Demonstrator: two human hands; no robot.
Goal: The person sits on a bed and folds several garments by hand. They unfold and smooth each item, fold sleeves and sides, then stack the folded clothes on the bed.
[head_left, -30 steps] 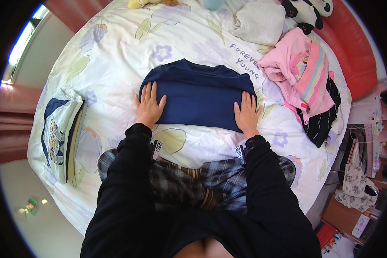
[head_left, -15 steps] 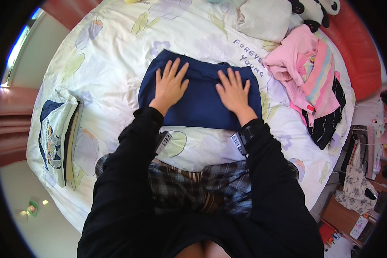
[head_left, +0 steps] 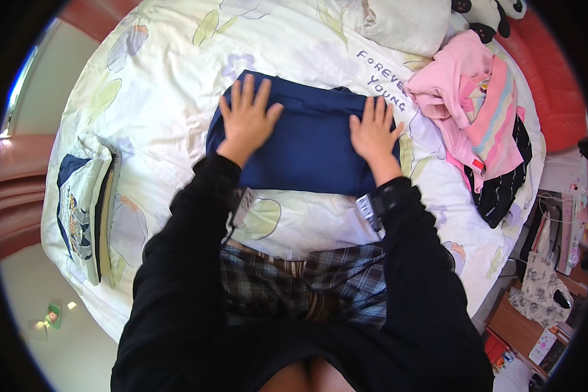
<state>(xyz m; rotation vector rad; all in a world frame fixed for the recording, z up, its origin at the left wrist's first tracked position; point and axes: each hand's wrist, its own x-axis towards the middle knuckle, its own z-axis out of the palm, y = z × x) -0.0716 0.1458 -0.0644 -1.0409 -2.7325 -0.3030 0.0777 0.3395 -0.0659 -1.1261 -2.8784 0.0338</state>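
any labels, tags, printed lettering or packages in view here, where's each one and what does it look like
Left cuff tag: small grey-white rectangle hanging at the black left sleeve, beside the navy garment.
Right cuff tag: small white rectangle with dark marks, at the black right sleeve.
Bedspread lettering: two dark slanted lines on the white cover, right of the right hand.
Folded printed item: white and navy with a picture, left bed edge.

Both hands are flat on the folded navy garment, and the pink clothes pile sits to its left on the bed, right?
Not quite. The head view shows both the left hand and right hand flat on the folded navy garment, but the pink clothes pile lies to its right.
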